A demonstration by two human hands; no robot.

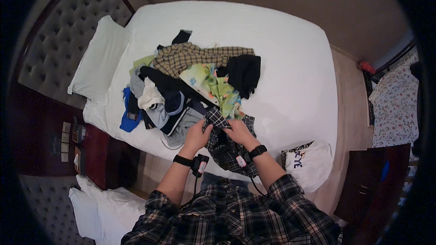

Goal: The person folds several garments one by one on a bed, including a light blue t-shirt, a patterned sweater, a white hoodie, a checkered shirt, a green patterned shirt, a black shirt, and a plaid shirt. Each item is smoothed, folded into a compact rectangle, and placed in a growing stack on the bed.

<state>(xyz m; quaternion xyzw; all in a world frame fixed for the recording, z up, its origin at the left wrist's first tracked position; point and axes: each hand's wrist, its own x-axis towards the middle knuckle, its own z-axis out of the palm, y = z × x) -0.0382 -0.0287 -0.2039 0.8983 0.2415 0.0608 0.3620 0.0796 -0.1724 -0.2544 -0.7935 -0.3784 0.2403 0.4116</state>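
Both my left hand (196,136) and my right hand (239,132) grip a dark plaid garment (223,148) at the near edge of the bed. Its checked upper edge is pinched between the fingers of each hand, and the rest hangs down towards my body. Just beyond lies a heap of mixed clothes. A yellow-and-black checked shirt (184,56) tops its far side, with a black garment (244,75) to the right. A green floral cloth (219,86) reaches close to my right hand. Near my left hand lies a grey garment (184,127).
The heap rests on a white-sheeted bed (293,64) with a white pillow (100,59) at its left. A white bag (308,165) with printed writing is at the near right corner. A dark red nightstand (97,156) stands left, and a dark cabinet (371,180) stands right.
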